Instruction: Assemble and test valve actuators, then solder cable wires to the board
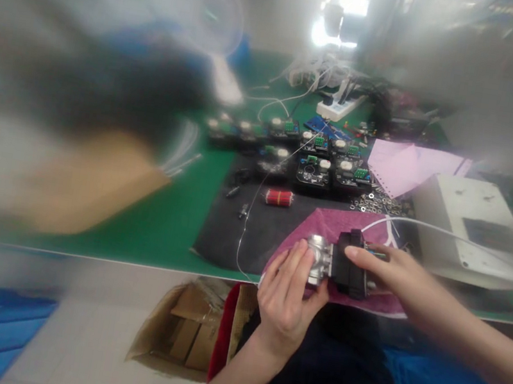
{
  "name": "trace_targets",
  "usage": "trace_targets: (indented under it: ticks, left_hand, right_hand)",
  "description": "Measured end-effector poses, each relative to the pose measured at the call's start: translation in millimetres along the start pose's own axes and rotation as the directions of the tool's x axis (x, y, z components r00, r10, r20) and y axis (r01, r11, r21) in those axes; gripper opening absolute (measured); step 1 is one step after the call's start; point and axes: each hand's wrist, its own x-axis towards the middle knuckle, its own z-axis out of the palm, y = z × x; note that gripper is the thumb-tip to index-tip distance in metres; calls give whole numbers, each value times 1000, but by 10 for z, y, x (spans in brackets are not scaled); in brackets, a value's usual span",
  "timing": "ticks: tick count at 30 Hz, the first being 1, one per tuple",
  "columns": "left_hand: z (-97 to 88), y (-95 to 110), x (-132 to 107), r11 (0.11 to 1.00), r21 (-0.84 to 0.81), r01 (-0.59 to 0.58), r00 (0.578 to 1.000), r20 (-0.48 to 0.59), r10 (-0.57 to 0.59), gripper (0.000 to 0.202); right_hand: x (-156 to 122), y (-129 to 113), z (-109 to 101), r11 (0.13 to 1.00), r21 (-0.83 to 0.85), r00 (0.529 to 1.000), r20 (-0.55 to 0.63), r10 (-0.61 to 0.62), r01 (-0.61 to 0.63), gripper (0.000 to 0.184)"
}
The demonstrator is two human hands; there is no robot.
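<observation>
My left hand (288, 288) is closed around a silver metal valve body (319, 261), fingers over its left side and thumb beneath. To the right, a black actuator housing (347, 272) is joined to the valve body by a short metal neck. My right hand (388, 268) grips this housing, with the thumb on top and the other fingers mostly hidden. Thin coloured wires show by the right fingers, and a white cable (407, 221) arcs nearby. Both parts are held over a purple cloth (301, 230) at the table's front edge.
Several black circuit-board units (313, 172) stand behind the cloth on a dark mat (222, 225). A red bundle (279, 197) lies before them. Metal nuts (374, 204), pink paper (402, 163) and a pale box (461, 218) are to the right. Below the table sits a cardboard box (155, 338).
</observation>
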Motion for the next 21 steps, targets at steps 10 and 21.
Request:
trace_targets:
  ticks: [10,21]
  left_hand:
    - [-374,-86,147,900,-333,282,946,252,-203,54]
    - [-724,61,296,625,-622,472,766,640,59,85]
  right_hand:
    - [-134,73,44,960,-218,965,-152,-213,177,71]
    - [-1449,277,-226,610,-392,615,-129,-778,689,96]
